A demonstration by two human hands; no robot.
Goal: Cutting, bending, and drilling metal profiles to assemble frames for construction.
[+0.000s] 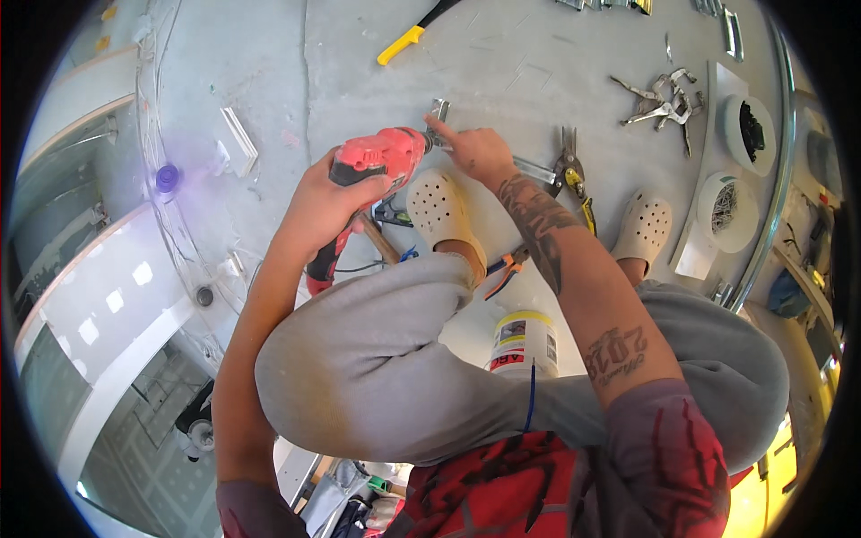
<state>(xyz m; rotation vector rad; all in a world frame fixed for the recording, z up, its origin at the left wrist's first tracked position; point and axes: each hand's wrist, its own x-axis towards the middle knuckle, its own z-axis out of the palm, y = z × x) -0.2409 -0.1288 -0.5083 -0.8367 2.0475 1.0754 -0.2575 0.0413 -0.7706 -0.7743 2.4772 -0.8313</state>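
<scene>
A red and black cordless drill (381, 151) points toward the right, with my left hand (318, 208) wrapped round its grip. Close to the drill's nose, my right hand (480, 154) closes on a short piece of metal profile (439, 109), its index finger stretched along the metal beside the nose. The bit tip is too small to make out. Under my right wrist another length of metal (536, 169) shows; whether it is one piece with the first, I cannot tell. Tin snips (569, 166) lie just right of that wrist.
Pliers (508, 269) and a hammer (381, 240) lie by my left shoe (439, 206). A white bucket (525, 341) stands between my legs. Locking clamps (665, 103), a bowl of screws (726, 213) and a bowl of black pieces (750, 134) are at the right. A yellow-handled tool (404, 43) lies ahead.
</scene>
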